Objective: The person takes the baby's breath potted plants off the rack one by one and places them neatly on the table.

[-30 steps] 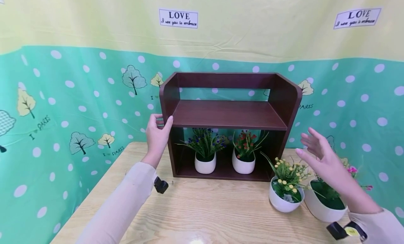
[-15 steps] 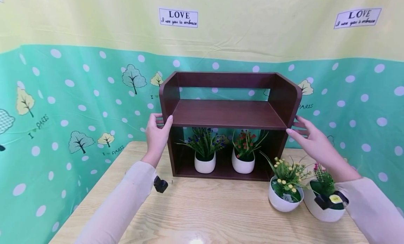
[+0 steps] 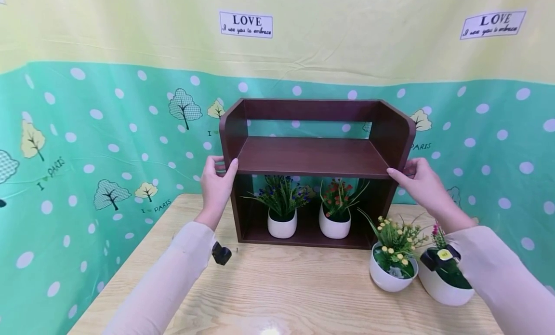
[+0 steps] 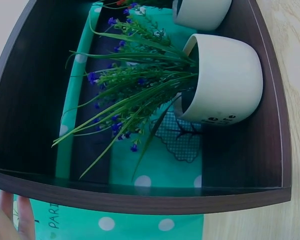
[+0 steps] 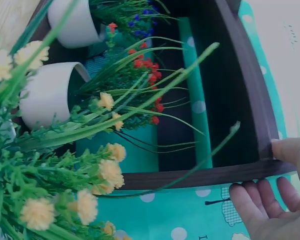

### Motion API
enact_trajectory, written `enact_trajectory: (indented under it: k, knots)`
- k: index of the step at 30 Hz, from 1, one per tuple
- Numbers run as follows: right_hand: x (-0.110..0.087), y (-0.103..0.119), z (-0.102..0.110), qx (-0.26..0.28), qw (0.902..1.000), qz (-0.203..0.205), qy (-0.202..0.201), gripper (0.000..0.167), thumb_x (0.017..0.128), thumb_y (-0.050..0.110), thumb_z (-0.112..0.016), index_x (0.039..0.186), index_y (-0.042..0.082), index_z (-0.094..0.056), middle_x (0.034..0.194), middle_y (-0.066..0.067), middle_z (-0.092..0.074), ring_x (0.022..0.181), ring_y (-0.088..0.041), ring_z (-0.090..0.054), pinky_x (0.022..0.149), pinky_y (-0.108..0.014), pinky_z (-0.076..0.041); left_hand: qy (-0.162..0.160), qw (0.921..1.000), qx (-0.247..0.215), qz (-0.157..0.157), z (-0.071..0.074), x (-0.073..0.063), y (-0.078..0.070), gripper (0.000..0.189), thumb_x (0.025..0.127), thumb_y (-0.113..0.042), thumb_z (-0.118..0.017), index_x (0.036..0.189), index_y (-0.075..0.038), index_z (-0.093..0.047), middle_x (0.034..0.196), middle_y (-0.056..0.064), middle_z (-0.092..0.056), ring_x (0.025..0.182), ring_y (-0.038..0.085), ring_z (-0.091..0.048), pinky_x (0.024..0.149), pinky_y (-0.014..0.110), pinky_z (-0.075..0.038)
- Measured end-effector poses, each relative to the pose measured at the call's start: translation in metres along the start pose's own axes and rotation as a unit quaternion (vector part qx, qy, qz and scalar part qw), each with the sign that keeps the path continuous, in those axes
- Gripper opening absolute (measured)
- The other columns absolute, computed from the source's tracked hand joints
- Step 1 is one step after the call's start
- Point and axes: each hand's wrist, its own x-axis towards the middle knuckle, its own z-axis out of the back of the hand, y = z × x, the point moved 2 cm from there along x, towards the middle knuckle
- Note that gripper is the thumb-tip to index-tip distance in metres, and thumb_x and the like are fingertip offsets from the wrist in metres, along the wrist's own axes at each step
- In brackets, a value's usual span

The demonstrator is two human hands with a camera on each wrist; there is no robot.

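Observation:
A dark brown two-tier desktop shelf (image 3: 314, 156) stands on the table. My left hand (image 3: 215, 188) grips its left side panel, thumb on the front edge and fingers round the outer face. On the opposite side my right hand (image 3: 427, 190) holds the right panel, thumb at the middle board's front corner; the right wrist view shows its fingers (image 5: 247, 202) against the outside. In the lower tier sit two white pots, one with a blue-flowered plant (image 3: 282, 225), the other with a red-flowered plant (image 3: 335, 224). The upper tier bears nothing.
Right of the shelf, a white pot with yellow flowers (image 3: 392, 272) stands beside a pot with pink flowers (image 3: 446, 289), partly hidden by the right sleeve. Yellow blooms crowd the right wrist view. Behind the wooden table (image 3: 277, 282) hangs a patterned curtain (image 3: 130, 147).
My right hand has come left from above the potted plants and taken hold of the shelf's right panel. The left hand and the shelf look unmoved.

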Motion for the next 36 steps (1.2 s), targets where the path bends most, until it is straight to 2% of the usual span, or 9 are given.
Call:
enact_trajectory:
  k: [5,10,18,27,30,36]
  knots:
    - [-0.001,-0.001,-0.002,0.001,0.9999,0.005,-0.014,0.074,0.098,0.056,-0.053,0.134,-0.005,-0.033,0.121,-0.022,-0.048,0.103,-0.035,-0.051,0.074,-0.031,-0.049,0.000,1.0000,-0.001,-0.001,-0.001,0.000,0.001,0.045,0.094,-0.045,-0.069,0.119,-0.010,-0.058,0.105,0.008,-0.063,0.088,0.021,-0.059,0.071,0.037,-0.054]
    - [-0.001,-0.002,-0.002,0.016,0.9997,0.014,-0.008,0.066,0.101,0.049,-0.053,0.130,-0.006,-0.035,0.118,-0.022,-0.049,0.099,-0.033,-0.053,0.067,-0.019,-0.049,0.002,1.0000,-0.003,0.005,-0.002,0.000,0.000,0.045,0.093,-0.046,-0.069,0.119,-0.011,-0.057,0.105,0.008,-0.062,0.089,0.020,-0.059,0.072,0.037,-0.054]
    - [0.001,-0.002,-0.001,0.011,0.9998,0.019,-0.003,0.062,0.102,0.046,-0.052,0.127,-0.007,-0.035,0.114,-0.022,-0.049,0.093,-0.031,-0.053,0.067,-0.023,-0.050,0.029,0.9995,0.006,0.011,0.003,0.002,-0.001,0.050,0.093,-0.050,-0.068,0.122,-0.011,-0.055,0.107,0.009,-0.061,0.092,0.023,-0.058,0.074,0.038,-0.055]
    - [0.004,-0.001,0.000,0.008,0.9998,0.018,0.001,0.062,0.102,0.046,-0.052,0.126,-0.008,-0.034,0.113,-0.023,-0.048,0.095,-0.034,-0.053,0.067,-0.024,-0.050,0.064,0.9977,0.003,0.021,0.009,-0.001,-0.001,0.055,0.093,-0.050,-0.067,0.131,-0.012,-0.053,0.117,0.009,-0.058,0.099,0.024,-0.057,0.079,0.038,-0.054]
    - [0.004,-0.001,-0.001,0.008,0.9998,0.020,0.002,0.062,0.103,0.046,-0.051,0.127,-0.009,-0.034,0.113,-0.023,-0.048,0.095,-0.035,-0.053,0.067,-0.023,-0.050,0.053,0.9985,-0.007,0.011,0.011,-0.004,-0.003,0.054,0.093,-0.047,-0.070,0.130,-0.011,-0.052,0.115,0.008,-0.057,0.098,0.022,-0.056,0.076,0.035,-0.054]
    - [0.004,-0.001,-0.001,0.003,0.9997,0.024,0.001,0.060,0.103,0.044,-0.050,0.126,-0.009,-0.034,0.114,-0.024,-0.048,0.095,-0.033,-0.053,0.067,-0.022,-0.049,0.020,0.9985,-0.034,-0.038,0.012,-0.012,-0.003,0.052,0.088,-0.036,-0.078,0.125,-0.009,-0.053,0.105,0.009,-0.055,0.090,0.020,-0.055,0.071,0.026,-0.049]
